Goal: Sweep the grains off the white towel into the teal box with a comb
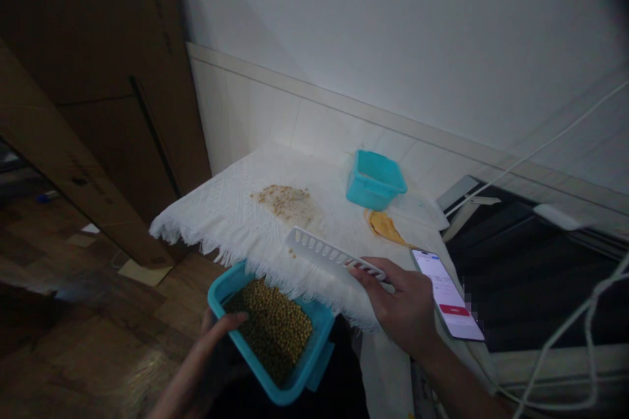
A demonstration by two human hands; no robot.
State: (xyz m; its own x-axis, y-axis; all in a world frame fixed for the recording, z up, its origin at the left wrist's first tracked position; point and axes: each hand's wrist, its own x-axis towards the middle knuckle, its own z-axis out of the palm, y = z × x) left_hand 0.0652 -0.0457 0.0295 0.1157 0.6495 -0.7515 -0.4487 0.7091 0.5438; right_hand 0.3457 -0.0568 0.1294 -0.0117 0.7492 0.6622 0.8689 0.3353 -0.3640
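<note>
My left hand (216,337) grips the near-left side of a teal plastic box (317,373), its thumb hooked over the rim. Soybeans (275,314) fill the bottom of this box, held tilted just below the fringed table edge. In my right hand (400,304) is a white slotted plastic strip (329,255), which reaches left across the white fringed cloth (221,209). A few loose beans (291,253) lie beside its far end. Behind it, a pile of pale grains and tan bits (289,203) is spread on the cloth.
A second teal box (376,180) stands near the wall, with a crumpled orange-yellow piece (386,226) in front. A lit phone (449,298) lies at the right edge. White cables (540,353) hang at right; large cardboard boxes (98,91) stand left.
</note>
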